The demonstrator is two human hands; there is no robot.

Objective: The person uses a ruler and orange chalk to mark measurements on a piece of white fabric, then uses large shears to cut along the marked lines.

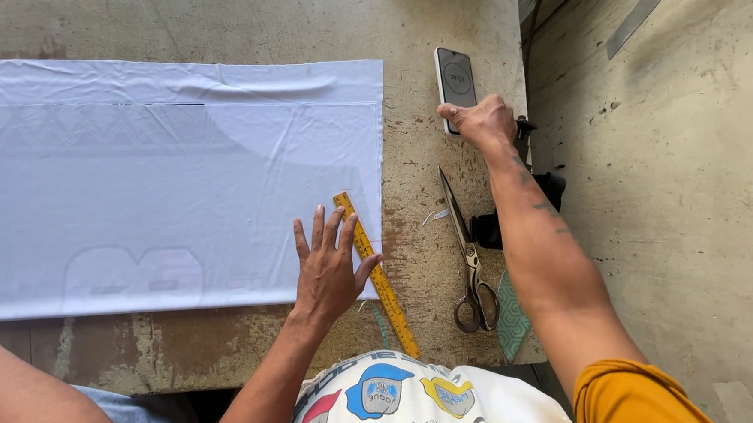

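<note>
Left hand (328,270): opened flat, fingers spread, pressed on yellow ruler (376,273) and white fabric (169,179) edge | Right hand (479,122): loosely clenched, touching phone (455,79) | Scissors (467,254): laid on table (410,29) between both forearms

I see white cloth (169,179) spread flat, yellow ruler (378,276) slanting across its right corner, dark phone (456,83) face-up further right.

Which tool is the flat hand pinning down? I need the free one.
The yellow ruler, under the left hand at the white cloth's edge; the scissors lie untouched.
</note>
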